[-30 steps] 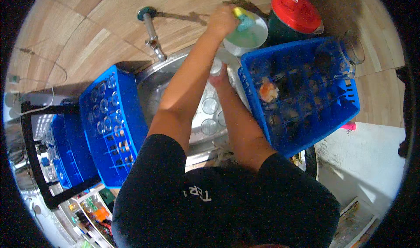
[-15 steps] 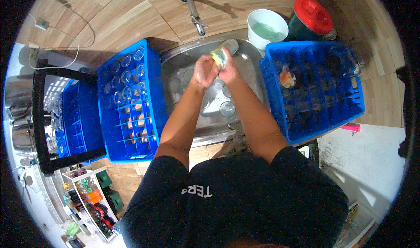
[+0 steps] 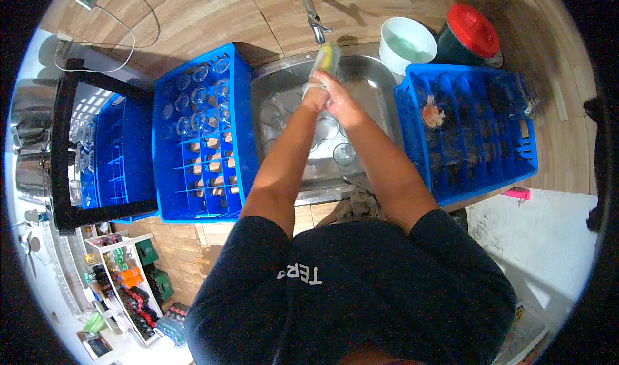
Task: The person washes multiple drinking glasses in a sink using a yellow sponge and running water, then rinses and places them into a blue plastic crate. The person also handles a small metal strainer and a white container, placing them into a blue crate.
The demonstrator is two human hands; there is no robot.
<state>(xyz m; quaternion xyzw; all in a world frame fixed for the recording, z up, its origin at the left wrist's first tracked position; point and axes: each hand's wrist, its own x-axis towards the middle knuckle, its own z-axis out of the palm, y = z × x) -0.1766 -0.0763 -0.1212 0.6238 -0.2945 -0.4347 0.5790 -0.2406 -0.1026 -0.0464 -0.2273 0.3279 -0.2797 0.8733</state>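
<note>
My left hand (image 3: 312, 98) and my right hand (image 3: 343, 105) are pressed together over the steel sink (image 3: 374, 81), both closed around the lower end of a clear drinking glass (image 3: 325, 61). The glass points away from me toward the tap (image 3: 314, 14). A yellow-green sponge (image 3: 329, 52) shows in its upper part. Several more glasses (image 3: 344, 152) lie in the sink below my hands.
A blue crate (image 3: 196, 133) with upturned glasses stands left of the sink, with another blue crate (image 3: 119, 152) and a black frame (image 3: 61, 139) beyond it. Right of the sink is a third blue crate (image 3: 477, 126). Behind it stand a white bucket (image 3: 407, 41) and a red-lidded container (image 3: 472, 31).
My left hand came back from the white bucket with the sponge and met my right hand at the glass. Both hands now sit further out under the tap.
</note>
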